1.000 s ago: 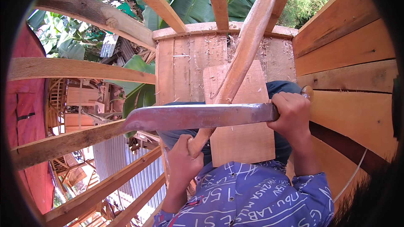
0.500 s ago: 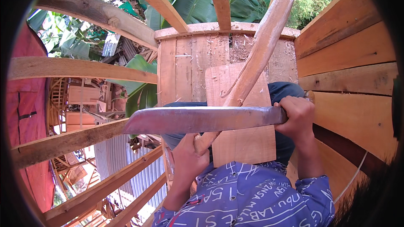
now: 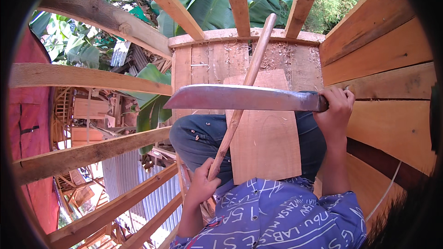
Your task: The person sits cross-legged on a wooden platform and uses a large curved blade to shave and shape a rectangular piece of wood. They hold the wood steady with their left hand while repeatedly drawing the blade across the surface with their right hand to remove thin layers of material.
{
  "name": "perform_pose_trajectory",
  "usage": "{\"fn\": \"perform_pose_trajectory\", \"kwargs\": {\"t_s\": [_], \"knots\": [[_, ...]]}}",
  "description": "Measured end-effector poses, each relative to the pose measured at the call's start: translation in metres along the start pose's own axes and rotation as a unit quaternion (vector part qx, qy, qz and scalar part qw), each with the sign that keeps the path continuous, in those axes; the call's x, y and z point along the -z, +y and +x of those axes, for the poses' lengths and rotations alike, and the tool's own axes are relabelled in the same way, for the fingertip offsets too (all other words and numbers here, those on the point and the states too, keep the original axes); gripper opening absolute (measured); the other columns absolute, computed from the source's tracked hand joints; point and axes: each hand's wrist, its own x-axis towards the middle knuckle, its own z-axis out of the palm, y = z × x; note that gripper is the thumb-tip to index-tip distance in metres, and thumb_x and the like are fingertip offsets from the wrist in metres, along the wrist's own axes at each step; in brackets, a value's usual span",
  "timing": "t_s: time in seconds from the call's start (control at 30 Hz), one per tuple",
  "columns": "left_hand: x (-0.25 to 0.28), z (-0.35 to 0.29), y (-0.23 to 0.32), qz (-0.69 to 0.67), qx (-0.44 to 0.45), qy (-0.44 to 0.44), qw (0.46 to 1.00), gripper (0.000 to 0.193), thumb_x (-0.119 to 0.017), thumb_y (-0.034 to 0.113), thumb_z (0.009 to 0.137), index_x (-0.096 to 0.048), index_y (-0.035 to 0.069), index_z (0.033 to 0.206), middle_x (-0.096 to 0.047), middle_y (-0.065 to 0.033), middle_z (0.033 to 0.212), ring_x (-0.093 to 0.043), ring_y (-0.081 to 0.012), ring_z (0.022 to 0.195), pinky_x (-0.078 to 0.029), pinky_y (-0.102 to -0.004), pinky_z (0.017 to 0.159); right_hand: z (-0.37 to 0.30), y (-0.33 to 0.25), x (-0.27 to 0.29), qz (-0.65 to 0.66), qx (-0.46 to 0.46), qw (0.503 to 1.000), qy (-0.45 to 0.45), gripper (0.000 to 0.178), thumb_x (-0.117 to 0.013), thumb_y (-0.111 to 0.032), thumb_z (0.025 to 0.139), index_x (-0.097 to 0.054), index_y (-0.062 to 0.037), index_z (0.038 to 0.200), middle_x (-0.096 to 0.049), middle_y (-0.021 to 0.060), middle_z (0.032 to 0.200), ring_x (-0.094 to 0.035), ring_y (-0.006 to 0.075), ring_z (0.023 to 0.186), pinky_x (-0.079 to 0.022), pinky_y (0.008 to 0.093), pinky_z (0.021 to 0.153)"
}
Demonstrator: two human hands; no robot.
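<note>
My right hand [image 3: 336, 103] is wrapped round the handle of a large machete [image 3: 244, 97], its broad blade pointing left across the middle of the view. My left hand [image 3: 203, 182] grips the lower end of a long, roughly shaped wooden stick [image 3: 252, 70]. The stick slants up and to the right, away from me, and passes beneath the blade as seen from above; whether they touch, I cannot tell. Under both lies a flat rectangular board [image 3: 265, 150] across my lap, between my legs in dark jeans [image 3: 198, 133].
A plank platform [image 3: 198, 76] strewn with wood shavings [image 3: 274, 54] stretches ahead. Wooden rails [image 3: 92, 78] run along the left, with corrugated metal sheets [image 3: 138, 180] below. A plank wall [image 3: 383, 110] rises close on the right. Banana leaves [image 3: 212, 4] hang beyond the far edge.
The machete has moved away from me and slightly right. The stick has turned, its narrower side now showing, and its far end has swung left and lower. My left hand has shifted slightly nearer me.
</note>
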Motion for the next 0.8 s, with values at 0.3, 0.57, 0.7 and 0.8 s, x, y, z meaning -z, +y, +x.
{"fn": "perform_pose_trajectory", "kwargs": {"t_s": [0.3, 0.57, 0.7, 0.8], "knots": [[0.006, -0.027, -0.065, 0.261, -0.018, 0.210, 0.942, 0.030, -0.059, 0.004, 0.063, -0.055, 0.002, 0.092, -0.060, -0.0226, 0.076, -0.061, -0.0438, 0.075, -0.047, -0.0437, 0.064, -0.030, -0.011, -0.037, 0.030, -0.058, 0.988, -0.140, 0.012, -0.070, -0.018, 0.067, -0.063, -0.0083, 0.069, -0.062, 0.0078, 0.066, -0.062, 0.0302, 0.063, -0.045, 0.0408, 0.058], [0.003, -0.015, -0.087, 0.237, 0.059, 0.147, 0.959, 0.026, -0.060, 0.008, 0.065, -0.054, 0.001, 0.089, -0.061, -0.0240, 0.076, -0.061, -0.0439, 0.078, -0.046, -0.0482, 0.067, -0.024, -0.043, -0.073, 0.102, -0.012, 0.966, -0.237, 0.011, -0.070, -0.017, 0.066, -0.063, -0.0073, 0.068, -0.063, 0.0094, 0.066, -0.062, 0.0300, 0.062, -0.045, 0.0409, 0.056], [0.007, -0.014, -0.094, 0.172, 0.059, 0.135, 0.974, 0.027, -0.059, 0.008, 0.064, -0.054, 0.001, 0.090, -0.060, -0.0248, 0.075, -0.060, -0.0452, 0.077, -0.046, -0.0486, 0.068, -0.011, -0.025, -0.090, 0.026, 0.024, 0.977, -0.211, 0.008, -0.068, -0.014, 0.067, -0.063, -0.0077, 0.067, -0.063, 0.0098, 0.066, -0.063, 0.0306, 0.063, -0.045, 0.0413, 0.056], [0.010, -0.004, -0.076, 0.169, 0.077, 0.123, 0.975, 0.027, -0.058, 0.007, 0.063, -0.054, 0.000, 0.089, -0.060, -0.0252, 0.076, -0.059, -0.0466, 0.078, -0.046, -0.0482, 0.068, -0.007, -0.009, -0.098, -0.025, -0.021, 0.977, -0.209, 0.005, -0.066, -0.011, 0.067, -0.063, -0.0079, 0.067, -0.061, 0.0093, 0.065, -0.062, 0.0306, 0.061, -0.045, 0.0417, 0.056]]}}
